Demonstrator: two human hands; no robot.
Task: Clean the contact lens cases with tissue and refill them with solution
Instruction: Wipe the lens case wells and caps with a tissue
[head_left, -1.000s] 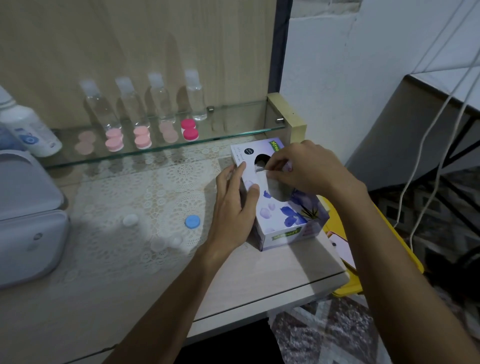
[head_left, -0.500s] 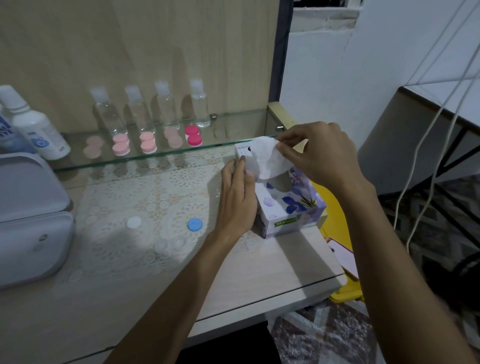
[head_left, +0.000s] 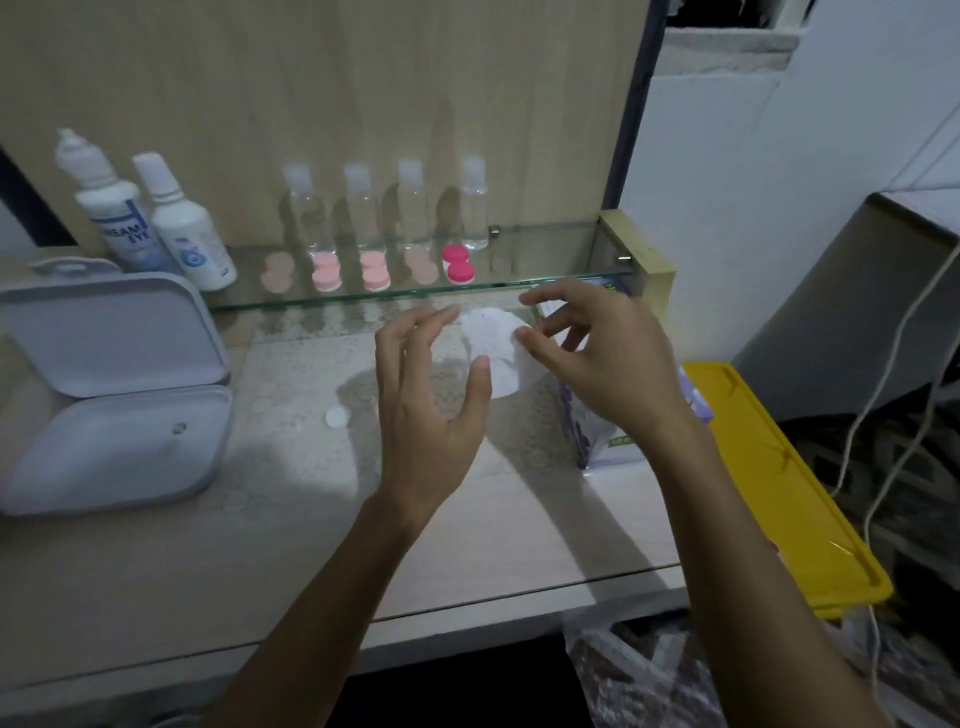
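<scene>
A white tissue (head_left: 493, 349) hangs in the air between my hands, above the lace mat. My right hand (head_left: 597, 364) pinches its right edge with thumb and fingers. My left hand (head_left: 431, 410) is spread with straight fingers, its thumb at the tissue's lower edge. The purple tissue box (head_left: 602, 447) is mostly hidden behind my right hand. Several lens cases stand on the glass shelf (head_left: 561, 260): pink ones (head_left: 327, 273), a magenta one (head_left: 458, 265), pale ones (head_left: 422, 265). Two white solution bottles (head_left: 187, 234) stand at the shelf's left end. A white cap (head_left: 336, 417) lies on the mat.
Several clear small bottles (head_left: 413, 213) line the back of the shelf. An open grey case (head_left: 109, 395) sits at the table's left. A yellow tray (head_left: 779, 478) and hanging cables (head_left: 904, 364) are beside the table's right edge.
The tissue has come fully out of the box and moved left. My left hand left the box and rose, spread, beside the tissue. The blue cap is now hidden behind it.
</scene>
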